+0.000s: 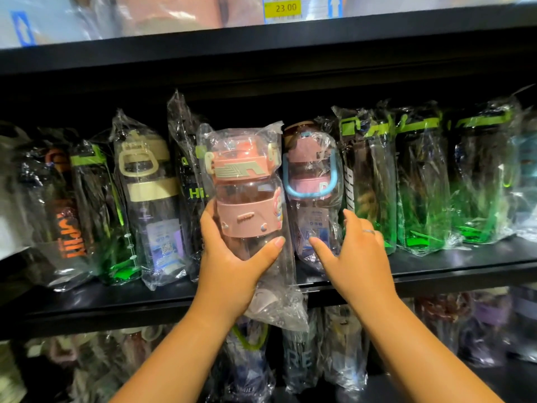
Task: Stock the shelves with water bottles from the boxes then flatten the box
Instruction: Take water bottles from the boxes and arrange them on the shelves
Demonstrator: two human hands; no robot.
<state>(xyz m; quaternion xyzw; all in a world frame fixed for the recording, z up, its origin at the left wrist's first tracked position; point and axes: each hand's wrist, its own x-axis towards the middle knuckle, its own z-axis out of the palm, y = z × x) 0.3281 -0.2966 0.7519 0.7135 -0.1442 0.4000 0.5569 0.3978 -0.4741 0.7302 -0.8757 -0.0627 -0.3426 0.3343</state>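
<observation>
A person's left hand (232, 257) curls round a clear water bottle (247, 205) with a pink lid and pink band, sealed in a clear plastic bag and held upright at the front edge of a black middle shelf (453, 267); the bag's loose tail hangs below that edge. Just right of the held bottle, the right hand (356, 251), wearing a ring (368, 231), rests with its fingers spread and straight against the bag of a pink bottle with a blue carry loop (312, 181) standing on the shelf. Farther right of the held bottle stand three bagged dark bottles with lime-green lids (415, 181). To its left, a dark bottle reads "Hi." in green (198, 193), then comes one cream-lidded clear bottle (146, 181), then a bottle with orange lettering (69, 228) too blurred to read. Above the held bottle, a yellow price tag (286, 7) on the upper shelf reads "23.00". Below it, more bagged bottles fill the lower shelf, one showing the letters "RE" (302, 360).
</observation>
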